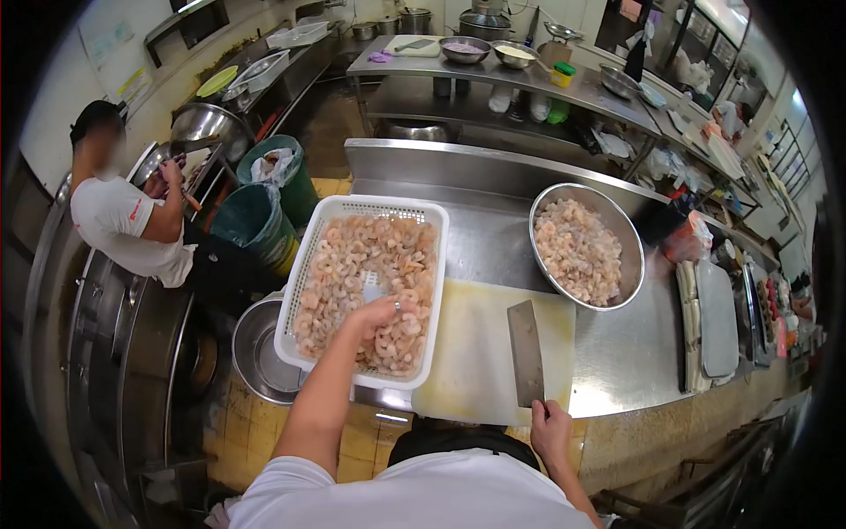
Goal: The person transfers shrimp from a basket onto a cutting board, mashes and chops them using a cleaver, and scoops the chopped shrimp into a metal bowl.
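Two green bins, white-shirted co-worker, green-lidded yellow jar on rear steel table

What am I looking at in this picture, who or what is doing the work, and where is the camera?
There is no machine here: a person works with two bare hands. The single picture comes from a camera worn on their head, looking forward and down. On the steel counter are a pale cutting board and a metal bowl of peeled shrimp. Left of the board is a white basket, also holding shrimp. The left hand reaches into it; its grip is unclear. The right hand holds a cleaver by its handle.
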Action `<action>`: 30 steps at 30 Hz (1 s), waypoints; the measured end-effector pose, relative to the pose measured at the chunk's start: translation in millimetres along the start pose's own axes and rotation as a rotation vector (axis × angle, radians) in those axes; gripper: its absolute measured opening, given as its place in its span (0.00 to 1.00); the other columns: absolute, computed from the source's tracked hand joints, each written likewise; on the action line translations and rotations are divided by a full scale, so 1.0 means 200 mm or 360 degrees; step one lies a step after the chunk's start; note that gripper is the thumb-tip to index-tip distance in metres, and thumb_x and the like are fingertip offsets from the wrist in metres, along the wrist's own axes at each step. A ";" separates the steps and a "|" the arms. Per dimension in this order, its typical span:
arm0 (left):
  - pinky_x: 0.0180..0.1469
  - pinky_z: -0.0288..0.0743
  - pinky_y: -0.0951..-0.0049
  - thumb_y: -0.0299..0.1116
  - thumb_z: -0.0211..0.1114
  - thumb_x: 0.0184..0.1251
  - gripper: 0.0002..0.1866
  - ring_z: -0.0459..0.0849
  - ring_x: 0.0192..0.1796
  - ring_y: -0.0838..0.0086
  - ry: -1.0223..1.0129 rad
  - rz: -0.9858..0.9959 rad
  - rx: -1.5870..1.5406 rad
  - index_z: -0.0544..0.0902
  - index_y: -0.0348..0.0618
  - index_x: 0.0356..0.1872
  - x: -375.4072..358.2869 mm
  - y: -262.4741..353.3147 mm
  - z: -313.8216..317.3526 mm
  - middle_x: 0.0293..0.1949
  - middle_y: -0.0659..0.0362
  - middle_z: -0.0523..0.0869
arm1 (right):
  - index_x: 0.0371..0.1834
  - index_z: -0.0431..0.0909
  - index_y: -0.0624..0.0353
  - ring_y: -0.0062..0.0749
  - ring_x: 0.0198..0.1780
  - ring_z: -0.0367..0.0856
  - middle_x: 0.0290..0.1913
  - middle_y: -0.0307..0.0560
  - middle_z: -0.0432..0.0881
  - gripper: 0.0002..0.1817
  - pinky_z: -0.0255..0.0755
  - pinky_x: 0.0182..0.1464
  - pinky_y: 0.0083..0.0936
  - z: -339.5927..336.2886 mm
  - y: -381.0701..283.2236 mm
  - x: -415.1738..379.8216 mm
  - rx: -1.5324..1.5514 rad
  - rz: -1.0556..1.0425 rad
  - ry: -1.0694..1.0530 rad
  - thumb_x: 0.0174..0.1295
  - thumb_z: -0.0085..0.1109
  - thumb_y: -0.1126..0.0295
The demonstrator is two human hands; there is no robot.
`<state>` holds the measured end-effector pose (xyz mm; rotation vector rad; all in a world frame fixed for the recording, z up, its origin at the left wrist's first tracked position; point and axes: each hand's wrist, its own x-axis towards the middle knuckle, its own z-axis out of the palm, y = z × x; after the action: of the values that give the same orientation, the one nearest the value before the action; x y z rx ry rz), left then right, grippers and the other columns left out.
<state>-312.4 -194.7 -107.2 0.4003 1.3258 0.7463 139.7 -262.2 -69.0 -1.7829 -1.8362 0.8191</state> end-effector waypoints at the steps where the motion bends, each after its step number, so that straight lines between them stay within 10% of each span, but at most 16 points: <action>1: 0.62 0.86 0.47 0.52 0.78 0.66 0.32 0.89 0.62 0.61 -0.0041 -0.0043 -0.0090 0.84 0.47 0.67 0.04 -0.04 -0.03 0.64 0.52 0.89 | 0.33 0.83 0.73 0.42 0.22 0.77 0.22 0.65 0.79 0.19 0.70 0.29 0.41 0.00 0.01 0.02 0.0069 -0.0009 -0.0022 0.75 0.65 0.64; 12: 0.51 0.90 0.58 0.52 0.68 0.77 0.21 0.93 0.48 0.67 -0.0181 0.0366 -0.0836 0.85 0.51 0.61 -0.16 -0.01 0.18 0.52 0.59 0.93 | 0.36 0.84 0.69 0.62 0.30 0.86 0.27 0.68 0.84 0.17 0.76 0.34 0.48 -0.11 0.19 0.24 0.0115 -0.0158 -0.0233 0.74 0.65 0.62; 16: 0.39 0.87 0.62 0.52 0.67 0.77 0.16 0.92 0.40 0.69 -0.0217 0.0420 -0.0600 0.85 0.52 0.48 -0.11 0.05 0.50 0.47 0.59 0.92 | 0.38 0.86 0.71 0.48 0.24 0.81 0.24 0.65 0.82 0.17 0.74 0.32 0.41 -0.15 0.25 0.30 0.0109 -0.0264 -0.0248 0.74 0.66 0.63; 20: 0.30 0.84 0.64 0.48 0.69 0.79 0.17 0.86 0.27 0.74 -0.0141 0.0380 -0.0226 0.86 0.47 0.53 0.18 -0.09 0.77 0.39 0.58 0.92 | 0.37 0.85 0.70 0.58 0.28 0.84 0.26 0.67 0.83 0.17 0.76 0.34 0.47 -0.18 0.24 0.31 0.0042 -0.0252 -0.0294 0.73 0.65 0.62; 26: 0.37 0.84 0.68 0.39 0.69 0.77 0.22 0.87 0.34 0.77 0.0481 0.0687 0.0726 0.87 0.43 0.67 0.13 -0.10 0.91 0.44 0.56 0.95 | 0.38 0.85 0.68 0.68 0.35 0.86 0.31 0.68 0.85 0.15 0.77 0.41 0.55 -0.18 0.21 0.30 -0.0108 -0.0309 -0.0285 0.72 0.63 0.63; 28: 0.42 0.86 0.65 0.36 0.70 0.68 0.18 0.93 0.40 0.68 0.0947 0.1037 0.0976 0.92 0.46 0.57 -0.02 -0.03 0.73 0.42 0.54 0.96 | 0.41 0.85 0.67 0.68 0.38 0.86 0.34 0.69 0.86 0.14 0.77 0.44 0.57 -0.17 0.21 0.30 -0.0149 -0.0287 -0.0320 0.72 0.62 0.64; 30: 0.49 0.86 0.64 0.41 0.73 0.66 0.20 0.94 0.49 0.65 0.1105 0.0627 0.0703 0.92 0.45 0.56 -0.13 0.03 0.48 0.47 0.53 0.96 | 0.40 0.85 0.67 0.69 0.38 0.86 0.34 0.69 0.86 0.13 0.77 0.43 0.57 -0.16 0.20 0.29 -0.0143 -0.0275 -0.0305 0.71 0.62 0.65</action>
<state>-222.7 -193.8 -63.7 0.8185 2.1159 0.9647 187.1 -202.6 -79.4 -1.6171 -2.1471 0.8783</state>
